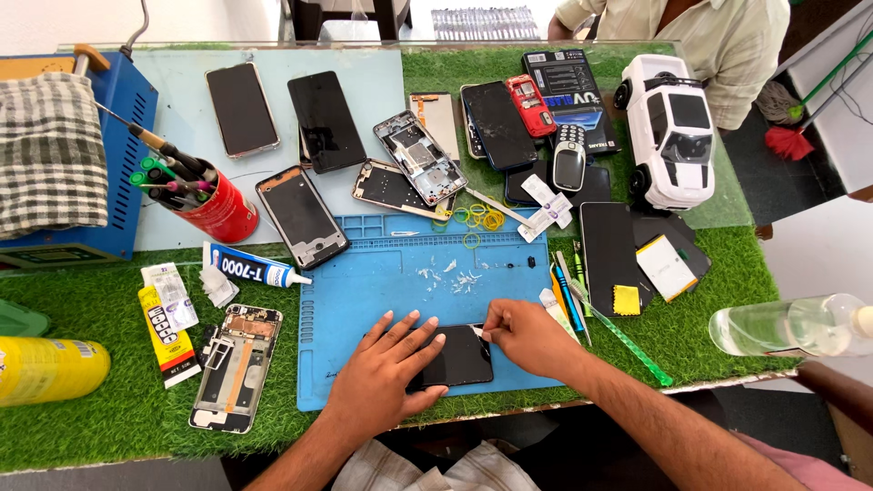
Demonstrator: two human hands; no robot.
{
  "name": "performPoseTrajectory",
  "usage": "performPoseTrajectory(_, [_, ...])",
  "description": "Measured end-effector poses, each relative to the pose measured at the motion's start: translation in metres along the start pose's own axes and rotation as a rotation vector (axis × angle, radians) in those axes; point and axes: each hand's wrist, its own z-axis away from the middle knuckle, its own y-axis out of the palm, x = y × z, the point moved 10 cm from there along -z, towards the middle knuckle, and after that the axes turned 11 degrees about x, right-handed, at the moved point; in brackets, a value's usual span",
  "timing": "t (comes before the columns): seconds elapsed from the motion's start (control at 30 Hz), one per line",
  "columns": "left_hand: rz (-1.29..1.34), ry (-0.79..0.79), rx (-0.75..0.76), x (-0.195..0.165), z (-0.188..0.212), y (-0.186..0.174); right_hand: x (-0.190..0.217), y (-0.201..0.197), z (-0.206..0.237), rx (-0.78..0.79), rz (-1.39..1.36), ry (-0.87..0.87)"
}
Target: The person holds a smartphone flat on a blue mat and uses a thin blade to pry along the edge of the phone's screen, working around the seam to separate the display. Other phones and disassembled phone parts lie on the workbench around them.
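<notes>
The left hand [386, 364] is pressing flat, fingers spread, on the dark phone screen panel [459, 356], pinning it to the blue work mat [364, 291] near the bench's front edge. The right hand [527, 336] is pinching together at the panel's upper right corner, thumb and forefinger closing on what looks like a thin film or tab there; what exactly is pinched is too small to tell.

The panel is probably thin glass: light, stiff, smooth and easy to crack if bent or levered at a corner. It looks best held flat with broad pressure over its face, or taken by its long edges, not by one corner alone. The rubbery mat is likely giving it grip against sliding.

Just beyond the hands, small white scraps [453, 275] are lying on the mat. To the right of the mat, tweezers and pens [568, 291] are resting beside a green ruler [632, 344]. To the left, an opened phone frame [236, 365] is lying on the green turf [109, 409], with a glue tube [255, 266] above it. A red tool cup [214, 207] is standing further back toward the left edge.
</notes>
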Motion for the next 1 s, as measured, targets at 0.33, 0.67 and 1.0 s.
performPoseTrajectory(0.33, [-0.002,-0.013,-0.012,0.001,0.002,-0.001,-0.016,0.007,-0.002,-0.01,-0.266,0.009])
performPoseTrajectory(0.67, [0.037,-0.037,0.019,0.001,0.0,-0.003,-0.002,-0.009,0.031,-0.112,0.072,-0.054])
performPoseTrajectory(1.0, [0.026,-0.004,-0.013,0.001,0.002,-0.002,0.021,-0.004,0.026,-0.105,0.255,-0.34])
